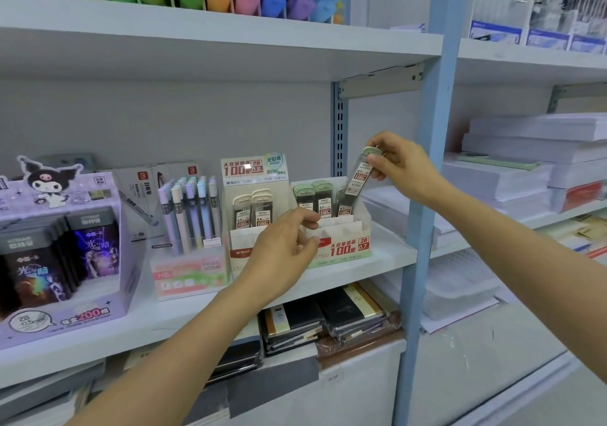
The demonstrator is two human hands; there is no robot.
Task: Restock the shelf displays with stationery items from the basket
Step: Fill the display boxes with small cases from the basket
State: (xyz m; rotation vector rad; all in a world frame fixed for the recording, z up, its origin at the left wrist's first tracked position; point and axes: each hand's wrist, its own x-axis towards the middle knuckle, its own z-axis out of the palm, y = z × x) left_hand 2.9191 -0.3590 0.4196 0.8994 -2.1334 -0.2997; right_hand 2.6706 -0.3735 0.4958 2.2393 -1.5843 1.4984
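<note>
Lead refill tube (359, 179), pinched by the right hand (402, 166), tilts above the display box (348, 249) at the shelf (391, 256) right end; straighten it, then lower. Left hand (282, 254) curls at the box front; grip indeterminate.

White shelf boards (197, 47) carried on a pale blue upright post (438, 103); grey back panel (164, 123) with a slotted metal rail (340, 136) and a grey bracket (381, 80) beneath the upper board. Even, diffuse lighting throughout.

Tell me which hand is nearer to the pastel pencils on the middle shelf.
Left. The left hand is just right of the pastel pencils; the right hand is farther right and higher, pinching a refill case.
</note>
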